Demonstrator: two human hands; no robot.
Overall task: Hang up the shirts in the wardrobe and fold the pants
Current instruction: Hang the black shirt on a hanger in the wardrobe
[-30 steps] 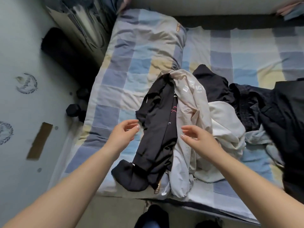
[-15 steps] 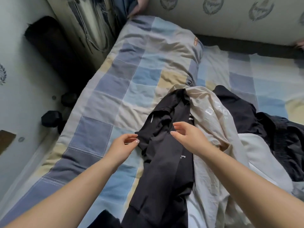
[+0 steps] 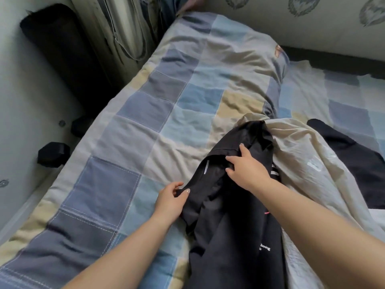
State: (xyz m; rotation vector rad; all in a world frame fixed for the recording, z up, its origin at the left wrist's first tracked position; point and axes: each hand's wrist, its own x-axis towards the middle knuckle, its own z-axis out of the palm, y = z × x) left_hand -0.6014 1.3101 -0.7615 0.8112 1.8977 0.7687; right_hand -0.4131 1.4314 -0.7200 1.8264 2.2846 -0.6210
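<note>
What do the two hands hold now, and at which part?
Both hold the black garment: the left hand pinches its left edge, and the right hand grips a fold near its top.

Matt black cloth garment (image 3: 233, 226); stitched patchwork quilt (image 3: 145, 132).

Both forearms seen bare, no sleeves worn. Pale polish seen on nails of left hand (image 3: 169, 200). Right hand (image 3: 246, 170) unadorned.
</note>
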